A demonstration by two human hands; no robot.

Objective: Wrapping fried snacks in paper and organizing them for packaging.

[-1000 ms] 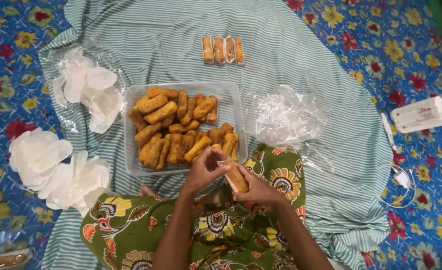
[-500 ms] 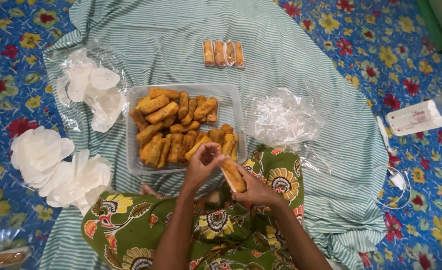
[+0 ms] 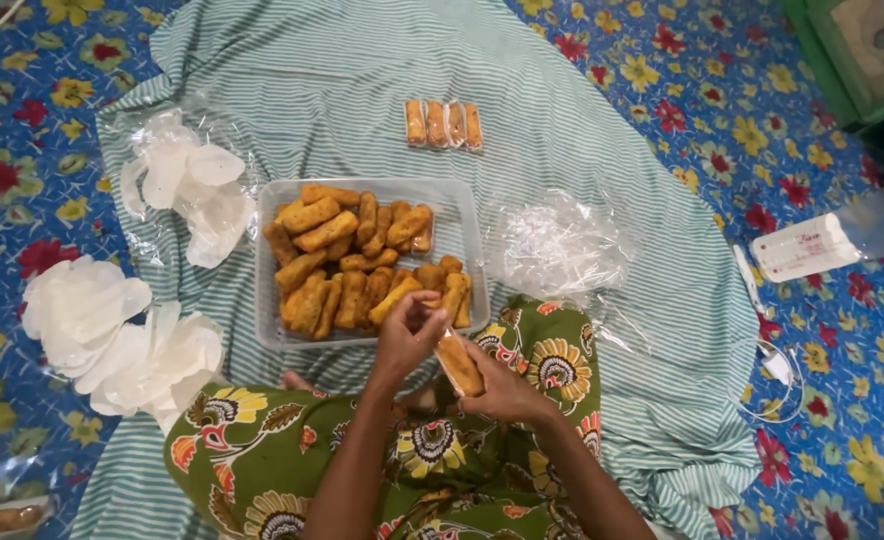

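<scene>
Fried roll (image 3: 459,362), golden-brown and stick-shaped, sits in a clear plastic sleeve held between both hands just above the person's lap, which is covered in green floral cloth (image 3: 262,455). The right hand (image 3: 502,388) cradles the roll from below, fingers curled around its lower half. The left hand (image 3: 407,335) pinches the open top of the sleeve between thumb and fingertips. The step in hand looks like wrapping a single roll; finishing it would seem to call for closing or folding the loose end of the sleeve while the right hand keeps the roll steady.

Just beyond the hands, a shallow clear plastic tray (image 3: 467,225) rests on a green-and-white striped cloth (image 3: 582,130). The tray holds a heap of unwrapped fried rolls (image 3: 357,260), piled loosely and filling most of it, with bare space along the far right side.

To the right of the tray lies a crumpled pile of clear plastic sleeves (image 3: 559,245). To the left, near the person's knee, lie white paper liners (image 3: 112,335) in loose stacks, and farther up a clear bag with more white liners (image 3: 187,185).

Farther away, past the tray, four wrapped rolls (image 3: 445,124) lie side by side in a neat row on the striped cloth.

At far right, on a blue floral mat (image 3: 822,330), lies a white box-shaped object (image 3: 800,247) with a thin white stick (image 3: 748,283) beside it.
</scene>
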